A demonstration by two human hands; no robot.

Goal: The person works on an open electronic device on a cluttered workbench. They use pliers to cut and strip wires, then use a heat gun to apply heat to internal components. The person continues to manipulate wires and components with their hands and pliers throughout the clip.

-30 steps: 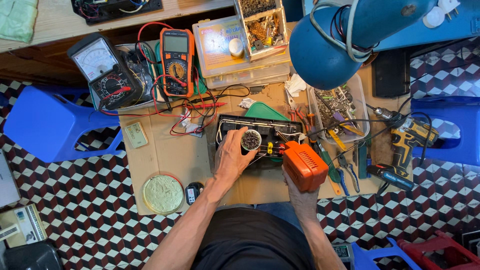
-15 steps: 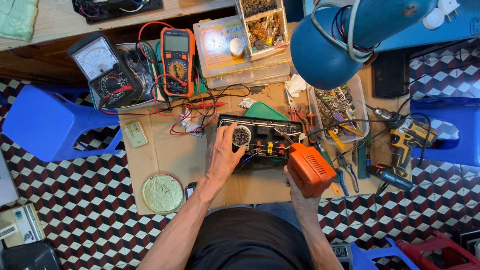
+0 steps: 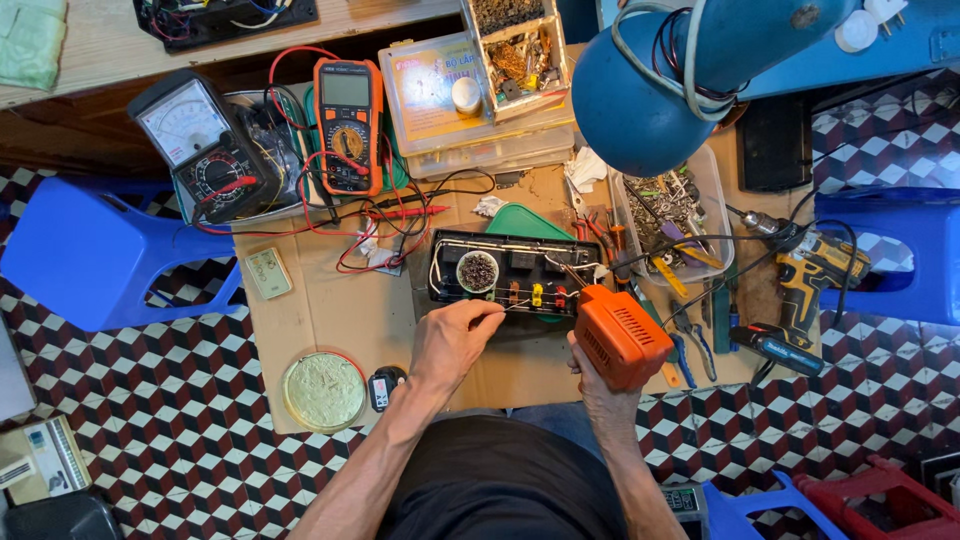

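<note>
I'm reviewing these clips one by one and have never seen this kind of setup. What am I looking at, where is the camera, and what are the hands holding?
No machine here: a camera on a person's head looks straight down at their two bare hands. The right hand grips an orange soldering gun. The left hand pinches what looks like a thin wire at the edge of a black circuit board. The board lies on a cardboard sheet among an orange multimeter, an analogue meter, a round tin and a cordless drill.

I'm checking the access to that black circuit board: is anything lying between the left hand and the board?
Nothing visible does. The left hand is at the near edge of the board, its fingers at a thin wire there. The orange tool in the right hand sits off to the side, at the board's right end.
</note>
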